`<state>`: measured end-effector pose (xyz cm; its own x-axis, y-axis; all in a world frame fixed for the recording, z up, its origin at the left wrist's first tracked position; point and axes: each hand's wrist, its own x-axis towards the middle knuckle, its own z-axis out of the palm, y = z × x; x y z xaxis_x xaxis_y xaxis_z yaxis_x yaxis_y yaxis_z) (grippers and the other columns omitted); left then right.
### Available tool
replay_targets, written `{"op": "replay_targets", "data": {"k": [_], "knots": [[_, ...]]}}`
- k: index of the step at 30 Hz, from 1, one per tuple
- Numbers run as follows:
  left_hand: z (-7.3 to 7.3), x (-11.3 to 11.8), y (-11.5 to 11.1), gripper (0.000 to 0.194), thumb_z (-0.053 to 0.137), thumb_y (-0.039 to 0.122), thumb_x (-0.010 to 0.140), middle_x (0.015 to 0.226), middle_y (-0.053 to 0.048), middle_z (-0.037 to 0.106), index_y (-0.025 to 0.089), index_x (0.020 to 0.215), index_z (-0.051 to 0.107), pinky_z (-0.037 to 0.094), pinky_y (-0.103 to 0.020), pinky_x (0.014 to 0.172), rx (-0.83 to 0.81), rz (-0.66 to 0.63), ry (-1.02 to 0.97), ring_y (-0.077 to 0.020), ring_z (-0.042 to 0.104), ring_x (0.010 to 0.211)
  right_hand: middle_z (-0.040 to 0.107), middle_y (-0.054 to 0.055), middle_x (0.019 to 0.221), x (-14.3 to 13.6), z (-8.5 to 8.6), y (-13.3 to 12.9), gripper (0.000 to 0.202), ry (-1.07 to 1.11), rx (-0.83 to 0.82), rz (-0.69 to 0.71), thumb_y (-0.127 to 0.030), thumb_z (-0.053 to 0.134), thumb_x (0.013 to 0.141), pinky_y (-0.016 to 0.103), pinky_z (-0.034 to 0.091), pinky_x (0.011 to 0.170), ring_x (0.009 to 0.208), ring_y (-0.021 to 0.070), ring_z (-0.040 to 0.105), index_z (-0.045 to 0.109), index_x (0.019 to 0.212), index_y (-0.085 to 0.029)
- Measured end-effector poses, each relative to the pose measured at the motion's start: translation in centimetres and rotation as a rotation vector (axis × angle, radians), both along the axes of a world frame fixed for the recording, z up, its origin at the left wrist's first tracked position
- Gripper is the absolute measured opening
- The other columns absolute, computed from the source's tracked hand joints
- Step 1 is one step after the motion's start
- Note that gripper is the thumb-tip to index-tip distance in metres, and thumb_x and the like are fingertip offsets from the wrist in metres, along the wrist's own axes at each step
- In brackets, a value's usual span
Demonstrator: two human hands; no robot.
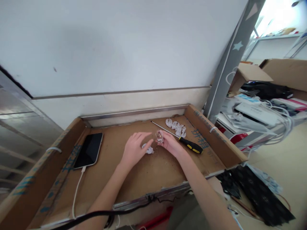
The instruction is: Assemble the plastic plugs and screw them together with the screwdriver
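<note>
My right hand [169, 143] pinches a small clear plastic part [159, 136] with metal bits inside; its exact kind is too small to make out. Facing it, my left hand [136, 147] has its fingers stretched and apart, with nothing in them. Just beside the left thumb, another clear plastic piece [149, 149] lies on the cardboard, partly hidden by that hand. Behind the right hand sits a row of several similar clear parts [176, 126]. A screwdriver [190, 145] with a black and yellow handle lies right of my right hand, its shaft pointing to the back left.
A phone [88, 150] with a white charging cable [76, 195] lies at the left of the cardboard-lined tray [236, 153]. The tray has raised cardboard sides. A white panel [115, 48] stands behind it. Cables, boxes and packets crowd a shelf [254, 118] at the right.
</note>
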<state>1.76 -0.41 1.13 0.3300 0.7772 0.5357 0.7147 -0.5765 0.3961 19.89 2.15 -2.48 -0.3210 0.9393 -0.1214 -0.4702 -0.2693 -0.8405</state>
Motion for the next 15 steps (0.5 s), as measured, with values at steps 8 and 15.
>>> {"op": "replay_targets", "data": {"k": [8, 15], "knots": [[-0.9, -2.3, -1.2, 0.034, 0.055, 0.044, 0.084, 0.102, -0.005, 0.066, 0.022, 0.108, 0.060, 0.042, -0.038, 0.083, -0.203, -0.018, 0.342, -0.0247, 0.055, 0.096, 0.057, 0.006, 0.101, 0.0, -0.5, 0.5, 0.033, -0.044, 0.018, -0.084, -0.037, 0.051, 0.089, 0.030, 0.052, 0.074, 0.085, 0.0122, 0.057, 0.054, 0.111, -0.012], [0.0, -1.1, 2.3, 0.036, 0.067, 0.041, 0.071, 0.101, -0.004, 0.065, 0.021, 0.100, 0.058, 0.044, -0.038, 0.084, -0.353, -0.052, 0.068, -0.0247, 0.057, 0.096, 0.057, 0.007, 0.104, -0.4, -1.5, 1.3, 0.034, -0.181, 0.077, -0.239, -0.037, 0.051, 0.088, 0.032, 0.052, 0.076, 0.089, 0.0135, 0.057, 0.053, 0.112, -0.012]]}}
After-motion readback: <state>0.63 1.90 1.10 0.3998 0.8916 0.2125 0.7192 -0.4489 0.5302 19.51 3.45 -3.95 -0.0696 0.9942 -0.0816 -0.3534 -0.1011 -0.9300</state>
